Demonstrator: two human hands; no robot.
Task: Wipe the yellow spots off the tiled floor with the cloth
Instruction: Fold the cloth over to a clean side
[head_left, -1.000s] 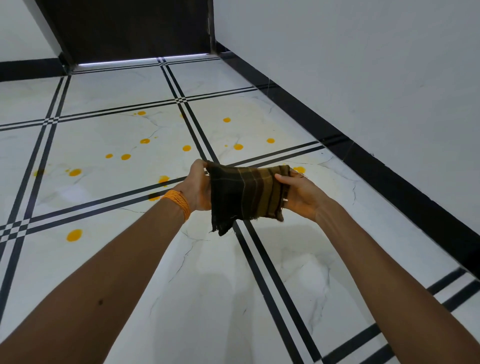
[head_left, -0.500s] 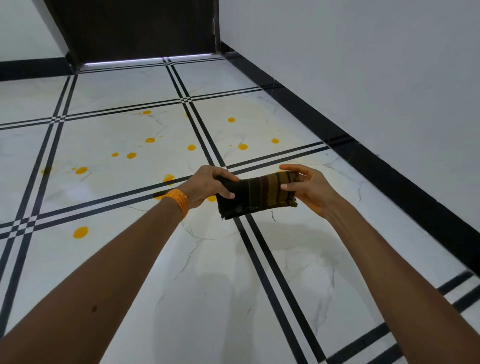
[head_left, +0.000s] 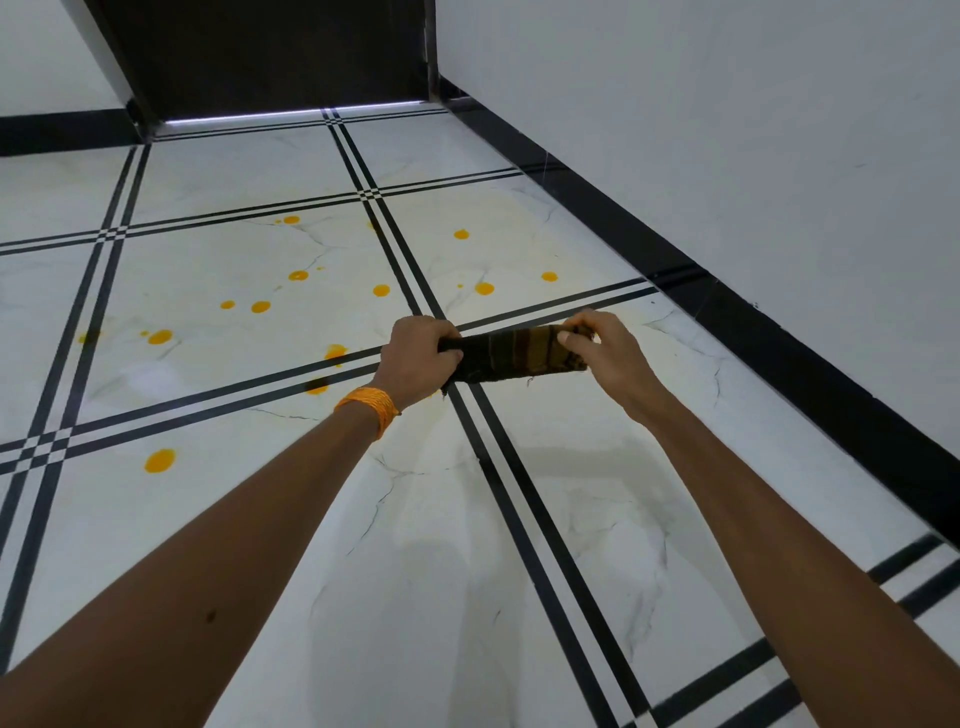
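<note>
Floor: white marble-look tiled floor crossed by paired black lines, running to a dark door at the far end.
Wall: pale wall on the right, with a black skirting along its base.
Cloth: dark brown striped cloth, folded into a narrow band, held in the air above a crossing of black lines.
Left hand: fingers curled tight around the cloth's left end; an orange wristband on the wrist.
Right hand: fingertips pinching the cloth's right end.
Spots: yellow spots scattered over the tiles to the left of and beyond the hands.
</note>
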